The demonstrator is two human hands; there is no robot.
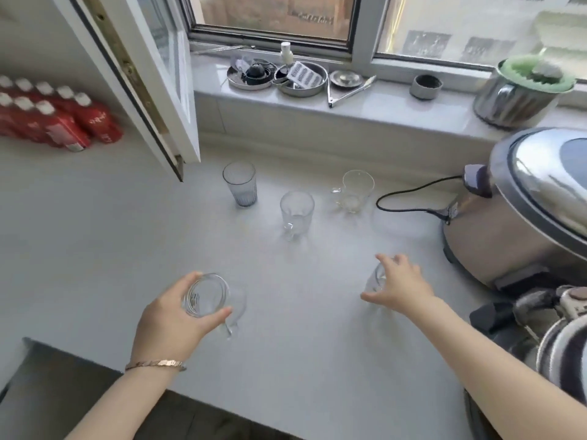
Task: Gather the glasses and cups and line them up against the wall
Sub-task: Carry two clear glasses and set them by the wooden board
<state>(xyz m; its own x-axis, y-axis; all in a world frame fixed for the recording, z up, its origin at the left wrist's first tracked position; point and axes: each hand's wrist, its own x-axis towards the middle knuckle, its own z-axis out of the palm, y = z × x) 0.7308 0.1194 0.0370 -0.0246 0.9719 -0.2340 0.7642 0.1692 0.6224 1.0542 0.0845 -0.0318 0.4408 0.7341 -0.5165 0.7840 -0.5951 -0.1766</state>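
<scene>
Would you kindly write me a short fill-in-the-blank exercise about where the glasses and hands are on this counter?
1. The left hand grips a clear cup from ____.
2. The ribbed grey glass stands nearest the open ____ sash.
3. The right hand covers a glass near the steel ____.
4. Untouched glasses standing between the hands and the sill: ____.

Missing words: above; window; cooker; three

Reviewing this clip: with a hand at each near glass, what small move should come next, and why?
Probably close the right hand on its clear glass: its fingers look spread, not yet gripping, while the left hand already wraps the glass cup. Then both can go toward the wall.
</scene>
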